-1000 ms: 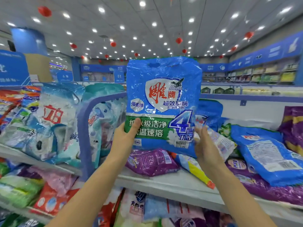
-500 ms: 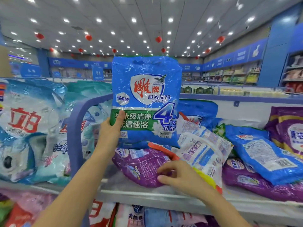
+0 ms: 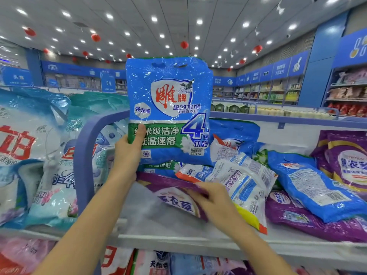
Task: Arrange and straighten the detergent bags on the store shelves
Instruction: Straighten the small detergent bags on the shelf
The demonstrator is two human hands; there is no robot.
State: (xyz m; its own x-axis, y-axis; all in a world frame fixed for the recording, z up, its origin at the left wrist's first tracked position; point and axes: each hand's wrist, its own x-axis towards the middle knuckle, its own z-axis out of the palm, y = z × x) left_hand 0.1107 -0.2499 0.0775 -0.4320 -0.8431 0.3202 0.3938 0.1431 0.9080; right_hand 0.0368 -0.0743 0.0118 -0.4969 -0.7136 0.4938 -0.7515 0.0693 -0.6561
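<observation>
A blue detergent bag [image 3: 168,108] with a green band stands upright above the white shelf [image 3: 178,238]. My left hand [image 3: 128,153] grips its lower left corner, thumb across the front. Lower down, my right hand [image 3: 213,201] grips the edge of a purple detergent bag [image 3: 174,197] lying flat on the shelf. A white and blue bag [image 3: 240,179] with a yellow end lies tilted over the purple one, just right of my right hand. Another blue bag [image 3: 158,165] sits behind, mostly hidden.
A curved lilac divider [image 3: 83,151] separates this section from pale blue and teal bags [image 3: 39,155] at left. Blue bags [image 3: 309,185] and purple bags [image 3: 345,161] lie jumbled at right. More bags [image 3: 155,262] fill the shelf below. Store aisles lie beyond.
My right hand let go of the blue bag, dropped to the shelf and took hold of the purple bag, which has shifted slightly. My left hand keeps the blue bag upright.
</observation>
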